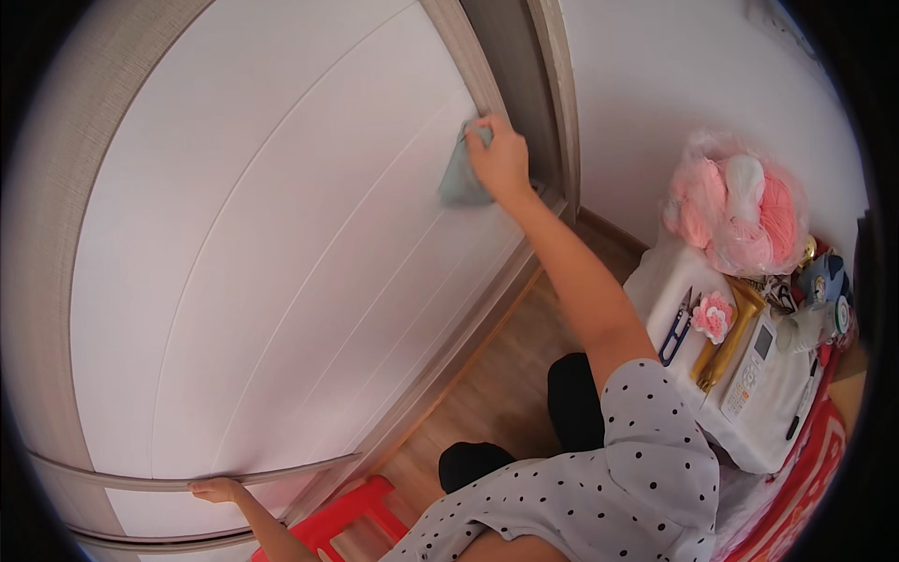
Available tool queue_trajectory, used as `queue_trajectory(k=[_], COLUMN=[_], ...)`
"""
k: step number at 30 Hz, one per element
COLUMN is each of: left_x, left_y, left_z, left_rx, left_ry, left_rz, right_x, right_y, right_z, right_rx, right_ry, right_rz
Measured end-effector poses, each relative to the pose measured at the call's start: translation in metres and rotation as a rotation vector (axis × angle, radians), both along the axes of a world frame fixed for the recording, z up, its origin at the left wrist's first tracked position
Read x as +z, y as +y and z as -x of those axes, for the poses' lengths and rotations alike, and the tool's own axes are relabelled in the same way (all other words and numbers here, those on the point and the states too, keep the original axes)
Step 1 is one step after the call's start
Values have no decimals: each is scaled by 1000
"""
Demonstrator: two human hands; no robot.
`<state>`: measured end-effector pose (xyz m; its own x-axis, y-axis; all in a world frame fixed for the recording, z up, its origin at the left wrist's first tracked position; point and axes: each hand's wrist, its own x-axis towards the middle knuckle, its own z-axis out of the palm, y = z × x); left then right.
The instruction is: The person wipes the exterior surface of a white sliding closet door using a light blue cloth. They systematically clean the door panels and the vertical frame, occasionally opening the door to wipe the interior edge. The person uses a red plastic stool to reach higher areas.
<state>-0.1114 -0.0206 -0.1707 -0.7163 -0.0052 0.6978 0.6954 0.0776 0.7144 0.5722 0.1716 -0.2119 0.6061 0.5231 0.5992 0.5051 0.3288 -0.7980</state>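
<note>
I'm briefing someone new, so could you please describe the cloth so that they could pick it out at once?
Find the big white panel and go to its upper right edge, where the right hand is. The cloth is in that hand; its grey-green colour sets it apart from the white panel and beige frame.

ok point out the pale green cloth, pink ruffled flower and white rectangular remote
Pale green cloth (461, 180), head view: middle
Pink ruffled flower (714, 317), head view: centre
White rectangular remote (748, 375), head view: buttons
</note>
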Motion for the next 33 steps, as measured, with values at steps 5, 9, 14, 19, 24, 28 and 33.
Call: queue_trajectory(k=[5,9,14,19,24,28,33], left_x=[6,5,3,-2,3,4,4], left_y=[8,8,3,7,5,5,2], left_z=[-25,-26,-13,-5,-26,-17,-10], left_rx=[-21,29,-36,22,-27,18,-4], left_ry=[17,12,-33,16,-1,42,10], left_rz=[-59,-15,-11,-30,-42,-46,-20], right_x=[40,16,40,13,24,8,39], right_y=[13,15,14,13,14,18,20], right_z=[-23,-30,-31,-28,-25,-21,-26], right_rx=[-48,123,282,355,329,298,245], right_ry=[166,335,512,746,785,797,645], right_rz=[12,155,128,180,67,118,93])
